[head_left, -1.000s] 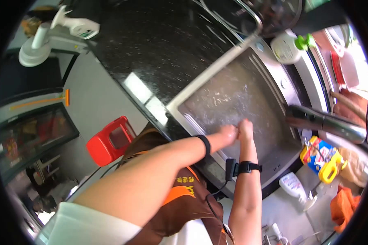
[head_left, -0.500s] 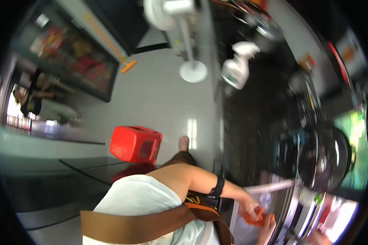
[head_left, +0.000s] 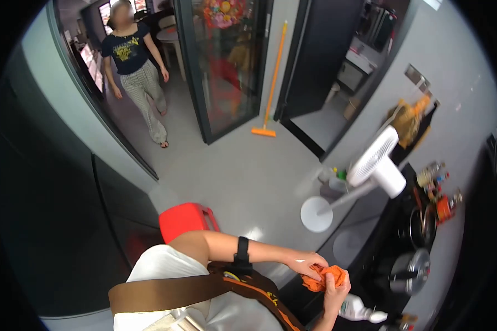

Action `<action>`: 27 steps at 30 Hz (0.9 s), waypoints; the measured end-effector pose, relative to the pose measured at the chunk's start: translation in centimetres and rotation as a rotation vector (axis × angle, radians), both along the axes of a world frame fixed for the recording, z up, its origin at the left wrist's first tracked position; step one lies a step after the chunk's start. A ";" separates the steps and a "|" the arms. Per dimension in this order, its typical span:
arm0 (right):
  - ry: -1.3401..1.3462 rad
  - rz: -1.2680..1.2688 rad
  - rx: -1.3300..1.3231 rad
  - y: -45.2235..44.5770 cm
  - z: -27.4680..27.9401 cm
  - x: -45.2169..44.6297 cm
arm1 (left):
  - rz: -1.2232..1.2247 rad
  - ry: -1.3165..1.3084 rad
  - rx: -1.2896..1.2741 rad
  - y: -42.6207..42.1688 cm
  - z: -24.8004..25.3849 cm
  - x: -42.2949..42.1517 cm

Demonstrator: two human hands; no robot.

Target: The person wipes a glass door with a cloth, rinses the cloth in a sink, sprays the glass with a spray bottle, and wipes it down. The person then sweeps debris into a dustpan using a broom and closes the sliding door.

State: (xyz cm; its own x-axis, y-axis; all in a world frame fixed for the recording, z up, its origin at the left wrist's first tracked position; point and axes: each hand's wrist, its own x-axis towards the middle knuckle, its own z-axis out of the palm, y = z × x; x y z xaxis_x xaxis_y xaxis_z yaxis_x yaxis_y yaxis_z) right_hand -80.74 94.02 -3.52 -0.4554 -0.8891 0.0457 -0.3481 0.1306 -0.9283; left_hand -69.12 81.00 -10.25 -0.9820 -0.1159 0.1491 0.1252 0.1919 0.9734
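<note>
An orange cloth [head_left: 313,280] is bunched up between my two hands in front of the dark counter. My left hand [head_left: 309,265] comes in from the left, its fingers closed on the cloth; a white smear shows near the wrist, and a black band [head_left: 242,255] sits on the forearm. From below, my right hand [head_left: 337,287] grips the cloth's other side, thumb on top. Just below the right hand, a white spray bottle [head_left: 359,309] is in view on the counter side.
A white fan [head_left: 317,214] stands beside the counter. A red plastic stool or bin [head_left: 185,222] is on the floor at left. A metal pot [head_left: 411,271] is on the counter. An orange broom [head_left: 264,132] leans by the doors. A person [head_left: 132,60] is in the doorway.
My view has swung from the counter towards the doorway and has steadied. Both hands still hold the orange cloth. The person in the doorway now appears upright and in full.
</note>
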 end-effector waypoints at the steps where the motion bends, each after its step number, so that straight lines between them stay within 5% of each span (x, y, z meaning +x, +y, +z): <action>1: -0.082 0.039 0.009 -3.0 -0.3 -0.5 | 0.112 0.094 -0.019 -2.9 0.7 0.9; 6: -0.148 0.380 -0.043 -19.9 0.9 -1.2 | 0.495 0.092 -0.280 -14.4 2.6 3.7; 8: -0.185 0.510 -0.103 -27.4 1.1 -1.2 | 0.999 0.090 -0.599 -17.9 5.3 4.3; 9: -0.164 0.574 -0.123 -31.2 1.5 -0.8 | 1.025 0.089 -0.619 -20.0 6.0 4.3; 13: -0.216 0.786 -0.125 -43.9 5.0 4.2 | 1.192 0.031 -0.235 -29.7 6.7 9.5; 14: -0.030 0.864 -0.167 -46.7 6.0 5.5 | 1.244 0.047 -0.042 -32.1 6.9 11.0; 16: 0.196 0.948 -0.178 -53.0 7.4 8.0 | 1.257 -0.024 -0.134 -37.3 8.2 15.4; 18: 0.135 1.064 -0.087 -59.5 9.6 10.5 | 1.370 0.217 -0.140 -42.0 11.1 19.2; 20: 0.615 1.133 -0.364 -67.2 12.0 14.3 | 1.436 0.234 -0.193 -48.9 13.4 25.1; 21: 0.553 1.166 -0.716 -69.1 12.3 16.0 | 1.413 0.492 -0.001 -51.1 13.8 26.3; 22: 0.565 1.159 -0.752 -72.5 12.9 18.2 | 1.501 0.400 -0.164 -54.0 15.1 28.8; 24: -0.023 1.285 -0.049 -78.0 12.9 21.0 | 1.617 0.150 -0.450 -57.1 18.7 32.6; 27: -0.022 1.371 -0.056 -92.5 12.6 27.7 | 1.687 -0.071 -0.751 -67.0 21.0 40.4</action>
State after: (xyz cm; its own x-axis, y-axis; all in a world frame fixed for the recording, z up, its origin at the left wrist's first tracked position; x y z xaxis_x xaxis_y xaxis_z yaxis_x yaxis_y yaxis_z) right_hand -53.07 1.53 9.07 0.7776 -0.6207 0.1006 -0.1518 -0.3405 -0.9279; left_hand -28.74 13.99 10.79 0.0855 -0.7986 0.5958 -0.6686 0.3974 0.6286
